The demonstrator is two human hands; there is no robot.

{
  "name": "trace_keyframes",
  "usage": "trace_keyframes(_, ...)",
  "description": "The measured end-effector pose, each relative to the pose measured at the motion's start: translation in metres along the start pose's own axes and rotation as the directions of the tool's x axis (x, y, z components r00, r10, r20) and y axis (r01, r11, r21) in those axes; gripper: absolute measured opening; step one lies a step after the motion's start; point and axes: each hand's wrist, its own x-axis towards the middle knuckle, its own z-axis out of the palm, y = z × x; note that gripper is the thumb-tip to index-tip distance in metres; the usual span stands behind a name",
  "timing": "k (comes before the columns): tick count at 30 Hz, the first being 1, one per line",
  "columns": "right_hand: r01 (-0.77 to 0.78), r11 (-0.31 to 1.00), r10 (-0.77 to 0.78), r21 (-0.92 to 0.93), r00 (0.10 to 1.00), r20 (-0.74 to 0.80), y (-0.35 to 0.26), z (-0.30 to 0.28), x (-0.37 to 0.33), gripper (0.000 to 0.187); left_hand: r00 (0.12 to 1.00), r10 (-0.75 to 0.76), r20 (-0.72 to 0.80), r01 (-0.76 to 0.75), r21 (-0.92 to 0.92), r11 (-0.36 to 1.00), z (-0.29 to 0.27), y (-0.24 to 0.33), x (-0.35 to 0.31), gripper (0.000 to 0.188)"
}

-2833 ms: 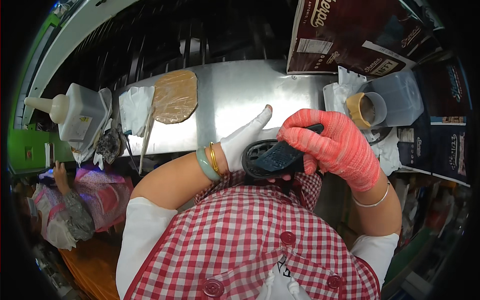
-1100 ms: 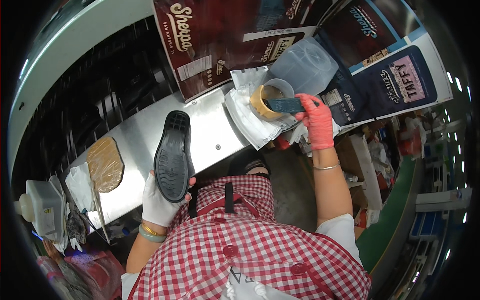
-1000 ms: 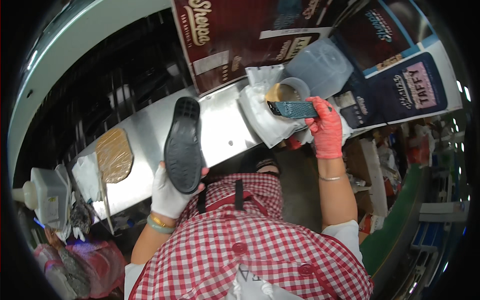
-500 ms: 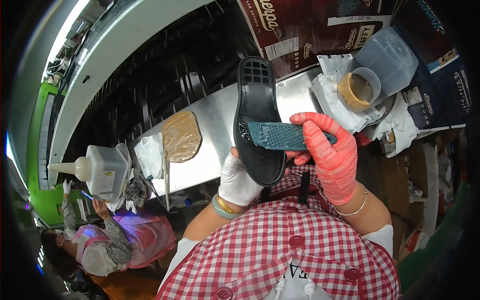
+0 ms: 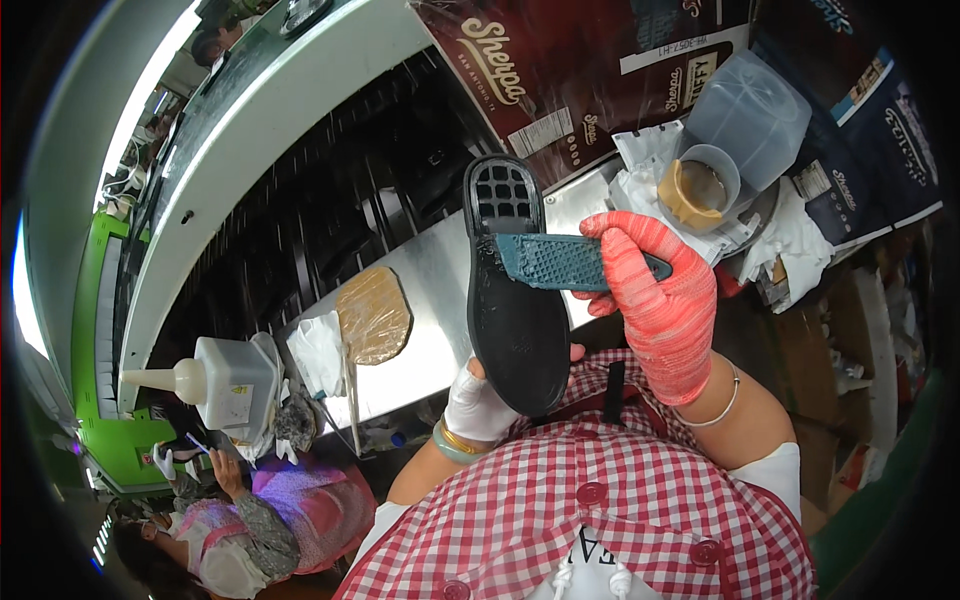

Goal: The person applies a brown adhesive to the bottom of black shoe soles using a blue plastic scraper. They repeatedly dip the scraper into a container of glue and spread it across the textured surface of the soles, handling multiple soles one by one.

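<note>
My left hand (image 5: 481,402), in a white glove with bare fingertips, holds a black shoe sole (image 5: 518,340) by its near end, with thumb and fingers at its edges. The sole's far end has a grid of square hollows. In a red-pink knit glove, my right hand (image 5: 662,300) grips a flat teal brush (image 5: 552,262) with a cross-hatched back. The brush lies across the sole, its tip on the surface just below the grid. Most of the sole's face looks dark and matt.
Beneath the sole runs a metal ledge (image 5: 440,345) beside a black conveyor (image 5: 300,210). A wrapped brown pad (image 5: 374,318) and a white nozzle bottle (image 5: 225,385) stand left. A clear jug (image 5: 748,120) and a tape-rimmed cup (image 5: 693,195) stand right. Another person (image 5: 270,520) works at lower left.
The brush tip has moved up the sole toward the grid end, and the wet streak seen mid-sole no longer shows. The sole sits lower in view. The whole view has shifted slightly.
</note>
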Motion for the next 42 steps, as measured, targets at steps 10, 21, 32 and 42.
trace_keyframes(10, -0.025, 0.998, 0.029, -0.053, 0.996, 0.080, -0.013, -0.007, 0.009, 0.018, 0.998, -0.056, 0.020, 0.058, -0.077, 0.995, -0.001, -0.003, -0.004, 0.092)
trace_keyframes(21, -0.197, 0.978, 0.205, -0.075, 0.972, 0.112, 0.001, -0.002, -0.019, 0.016, 0.988, 0.072, -0.136, -0.079, -0.045, 0.996, -0.004, -0.009, 0.006, 0.079)
trace_keyframes(32, -0.098, 0.958, 0.190, -0.270, 0.921, 0.339, 0.009, 0.000, -0.024, 0.017, 0.984, 0.142, -0.109, -0.140, 0.029, 0.990, -0.020, -0.005, 0.000, 0.069)
trace_keyframes(42, -0.313, 0.806, 0.565, -0.503, 0.660, 0.494, 0.005, 0.032, 0.016, 0.029, 0.937, -0.249, -0.245, 0.178, -0.279, 0.944, -0.036, 0.017, -0.007, 0.063)
